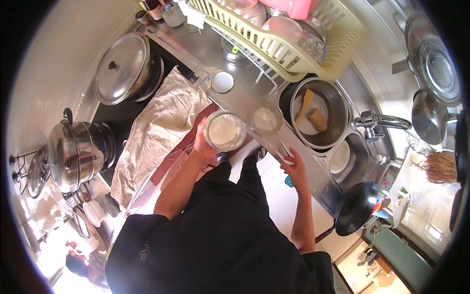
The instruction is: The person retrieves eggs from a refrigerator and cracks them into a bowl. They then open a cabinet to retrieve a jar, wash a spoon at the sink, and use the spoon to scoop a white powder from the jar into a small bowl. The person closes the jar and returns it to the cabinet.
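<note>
My left hand (204,137) grips a glass jar (225,131) with pale, creamy-white contents, held in front of the counter's edge. In my right hand (295,167) is the handle of a metal spoon (282,141). Its far end rests in a shallow round bowl (267,118) on the counter, which holds a white substance. Behind the jar lies a round white-topped lid or small dish (222,82). A beige cloth (161,121) is spread to the left of my left hand.
A cream dish rack (293,70) full of dishes stands at the back. Right of the bowl, a metal basin (326,110) in the sink holds a wooden spatula (305,104) beside the faucet (382,120). Lidded pots (121,70) stand on the left; a black frying pan (356,208) is at right.
</note>
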Action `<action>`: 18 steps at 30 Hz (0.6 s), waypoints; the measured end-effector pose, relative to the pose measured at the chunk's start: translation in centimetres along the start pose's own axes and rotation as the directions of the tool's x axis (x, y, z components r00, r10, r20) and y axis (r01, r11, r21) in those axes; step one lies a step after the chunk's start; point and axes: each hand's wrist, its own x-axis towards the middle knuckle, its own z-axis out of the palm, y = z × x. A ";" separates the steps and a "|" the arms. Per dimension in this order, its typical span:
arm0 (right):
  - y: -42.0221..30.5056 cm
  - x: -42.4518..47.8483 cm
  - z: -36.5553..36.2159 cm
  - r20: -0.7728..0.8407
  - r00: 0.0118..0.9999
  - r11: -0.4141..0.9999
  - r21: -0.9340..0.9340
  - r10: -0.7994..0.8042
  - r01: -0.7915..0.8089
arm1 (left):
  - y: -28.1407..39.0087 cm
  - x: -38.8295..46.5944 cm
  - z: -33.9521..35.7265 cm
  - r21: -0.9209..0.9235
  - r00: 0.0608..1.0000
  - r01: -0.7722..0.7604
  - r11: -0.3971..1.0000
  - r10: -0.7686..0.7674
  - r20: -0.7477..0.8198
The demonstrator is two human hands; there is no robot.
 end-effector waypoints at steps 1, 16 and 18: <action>0.5 -0.3 -1.1 -0.062 0.998 1.000 -0.024 -0.001 0.000 | 0.1 0.2 -0.7 0.003 1.000 -0.004 1.000 0.004 -0.011; -13.7 15.0 12.3 0.410 0.675 0.461 -0.509 -0.613 0.727 | 0.0 -1.6 -2.8 -0.224 0.991 -0.128 0.966 0.133 0.009; -14.5 18.1 14.7 0.482 0.670 0.342 -0.602 -0.565 0.722 | 1.2 -3.1 -2.8 -0.213 0.991 -0.102 0.972 0.117 0.062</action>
